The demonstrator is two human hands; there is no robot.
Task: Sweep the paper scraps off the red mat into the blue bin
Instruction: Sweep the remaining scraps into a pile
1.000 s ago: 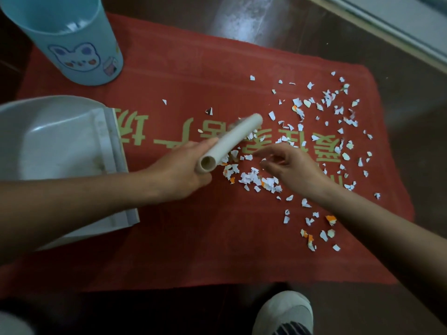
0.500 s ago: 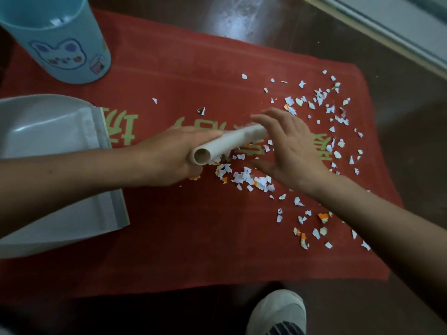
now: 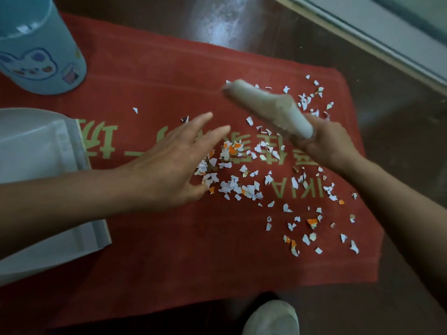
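Dustpan [image 3: 36,151] and blue bin [image 3: 41,52] crowd mat's [image 3: 169,250] left.

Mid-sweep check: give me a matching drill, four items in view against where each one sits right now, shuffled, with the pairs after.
Things:
1. blue bin
2. dustpan
3. white tube
4. shoe

Places:
A. gripped in the right hand
B. at the far left corner of the red mat
C. beyond the mat's near edge
D. lying over the mat's left edge

Pairs: 1-B, 2-D, 3-A, 4-C
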